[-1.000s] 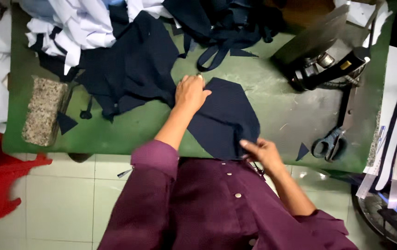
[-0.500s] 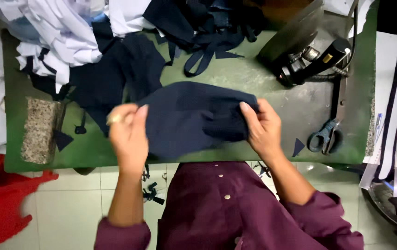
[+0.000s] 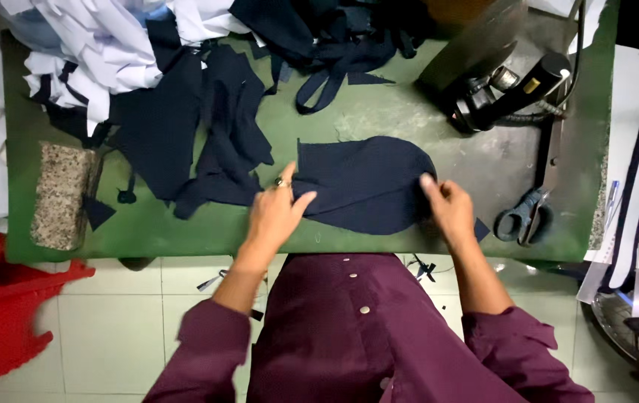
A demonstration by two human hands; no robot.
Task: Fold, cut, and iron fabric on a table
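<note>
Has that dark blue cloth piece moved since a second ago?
Yes. The navy cloth piece was lifted, turned and laid flatter, now farther from the table's near edge.

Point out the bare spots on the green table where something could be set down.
Bare table lies above the navy piece, below the straps; more between that piece and the scissors. The near-left edge by the stone block is free. The far-left is crowded with cloth.

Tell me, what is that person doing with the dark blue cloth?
A person in a purple shirt lays a rounded navy fabric piece flat on a green table. The left hand presses its left edge, and the right hand holds its right edge. Scissors lie nearby, and more cloth scraps sit to the left.
</note>
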